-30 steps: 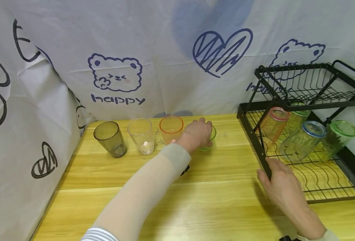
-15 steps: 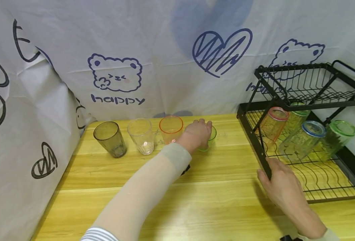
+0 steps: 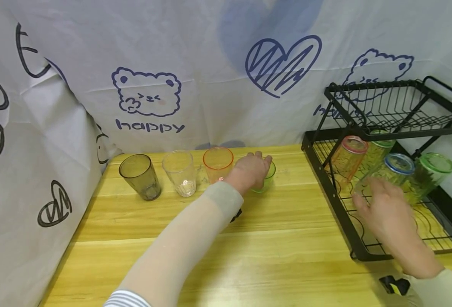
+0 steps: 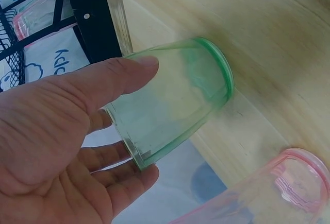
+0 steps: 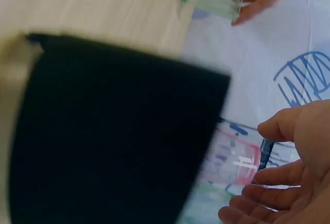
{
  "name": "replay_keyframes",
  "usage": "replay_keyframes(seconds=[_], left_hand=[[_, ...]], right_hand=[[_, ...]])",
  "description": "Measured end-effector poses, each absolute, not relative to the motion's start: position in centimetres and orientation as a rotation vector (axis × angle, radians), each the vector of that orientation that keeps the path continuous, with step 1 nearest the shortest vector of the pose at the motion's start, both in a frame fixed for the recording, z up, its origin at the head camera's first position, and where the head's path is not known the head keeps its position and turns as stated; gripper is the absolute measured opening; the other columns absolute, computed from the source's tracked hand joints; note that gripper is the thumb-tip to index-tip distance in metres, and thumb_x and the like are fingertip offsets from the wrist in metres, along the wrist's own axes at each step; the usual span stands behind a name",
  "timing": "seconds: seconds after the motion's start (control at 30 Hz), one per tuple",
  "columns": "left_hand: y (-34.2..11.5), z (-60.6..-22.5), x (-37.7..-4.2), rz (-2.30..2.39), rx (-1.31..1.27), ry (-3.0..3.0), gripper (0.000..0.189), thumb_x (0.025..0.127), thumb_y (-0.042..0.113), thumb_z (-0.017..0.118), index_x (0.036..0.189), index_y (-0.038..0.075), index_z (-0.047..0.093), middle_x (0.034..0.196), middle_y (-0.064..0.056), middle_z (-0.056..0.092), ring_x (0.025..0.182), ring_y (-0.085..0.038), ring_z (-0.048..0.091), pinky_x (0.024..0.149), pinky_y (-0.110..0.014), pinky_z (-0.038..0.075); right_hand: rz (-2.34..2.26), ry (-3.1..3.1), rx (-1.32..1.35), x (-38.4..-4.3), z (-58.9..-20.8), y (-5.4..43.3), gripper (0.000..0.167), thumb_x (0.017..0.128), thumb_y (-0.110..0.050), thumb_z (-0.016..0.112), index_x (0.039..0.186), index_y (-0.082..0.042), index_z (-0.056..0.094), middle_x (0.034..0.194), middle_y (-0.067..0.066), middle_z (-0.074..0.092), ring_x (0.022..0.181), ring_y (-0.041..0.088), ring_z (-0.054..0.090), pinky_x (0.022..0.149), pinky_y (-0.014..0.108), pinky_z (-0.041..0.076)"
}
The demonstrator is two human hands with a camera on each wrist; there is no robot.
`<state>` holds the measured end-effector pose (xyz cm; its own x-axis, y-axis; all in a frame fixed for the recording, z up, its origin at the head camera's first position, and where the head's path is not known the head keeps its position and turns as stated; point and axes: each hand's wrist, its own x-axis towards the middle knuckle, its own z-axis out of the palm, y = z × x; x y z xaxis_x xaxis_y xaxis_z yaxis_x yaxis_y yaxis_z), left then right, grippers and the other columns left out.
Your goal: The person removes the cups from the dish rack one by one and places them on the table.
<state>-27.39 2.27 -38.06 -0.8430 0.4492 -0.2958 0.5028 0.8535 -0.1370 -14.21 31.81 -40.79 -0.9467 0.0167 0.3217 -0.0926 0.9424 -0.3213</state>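
Note:
My left hand [image 3: 250, 170] is around the upper part of a green-tinted drinking glass [image 3: 267, 177], which stands upright on the table. In the left wrist view, the thumb lies along one side of this glass and the fingers reach its rim on the other. My right hand [image 3: 392, 213], blurred, is over the lower tier of a black wire dish rack [image 3: 337, 192], in front of an upside-down blue-rimmed glass [image 3: 399, 164]. Its fingers are spread and hold nothing in the right wrist view. To the left of the green glass stand an orange-rimmed glass [image 3: 218, 161], a clear glass [image 3: 179, 172] and a dark smoky glass [image 3: 139, 177].
Beside the blue-rimmed glass, the rack's lower tier holds a pink-rimmed glass [image 3: 350, 155] and green-rimmed glasses [image 3: 434, 170], upside down. The rack's upper tier [image 3: 398, 111] overhangs them. A white printed cloth [image 3: 210, 85] hangs behind the wooden table [image 3: 256, 256].
My right hand has left the rack's near-left edge and moved right, over the lower tier. My left hand has stayed at the green glass, its fingers shifting slightly.

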Motion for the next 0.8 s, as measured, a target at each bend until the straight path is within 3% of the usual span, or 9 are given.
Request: replay_keyframes(seconds=[0.3, 0.67, 0.8], left_hand=[[2.2, -38.0, -27.3, -0.321, 0.736, 2.790, 0.081, 0.101, 0.033, 0.070, 0.168, 0.018, 0.028, 0.163, -0.013, 0.041, 0.146, -0.033, 0.046, 0.107, -0.039, 0.056], [2.3, -38.2, -27.5, -0.312, 0.736, 2.789, 0.082, 0.100, 0.033, 0.070, 0.168, 0.019, 0.027, 0.165, -0.014, 0.039, 0.148, -0.034, 0.044, 0.107, -0.041, 0.055], [2.3, -38.1, -27.5, -0.321, 0.729, 2.790, 0.081, 0.100, 0.033, 0.070, 0.168, 0.019, 0.028, 0.164, -0.013, 0.040, 0.147, -0.033, 0.045, 0.107, -0.041, 0.056]], right_hand=[[0.396, -2.714, -0.049, -15.6, -38.7, 33.9, 0.064, 0.103, -0.021, 0.060, 0.146, 0.022, 0.040, 0.145, 0.049, 0.040, 0.130, 0.069, 0.035, 0.114, 0.075, 0.026], [0.158, -2.472, 0.003, -16.8, -38.6, 34.7, 0.054, 0.092, -0.014, 0.067, 0.127, 0.025, 0.054, 0.119, 0.054, 0.053, 0.106, 0.067, 0.050, 0.091, 0.078, 0.041], [0.170, -2.563, -0.095, -17.5, -38.4, 35.1, 0.056, 0.097, -0.019, 0.060, 0.130, 0.025, 0.050, 0.124, 0.056, 0.048, 0.111, 0.071, 0.045, 0.093, 0.078, 0.038]])
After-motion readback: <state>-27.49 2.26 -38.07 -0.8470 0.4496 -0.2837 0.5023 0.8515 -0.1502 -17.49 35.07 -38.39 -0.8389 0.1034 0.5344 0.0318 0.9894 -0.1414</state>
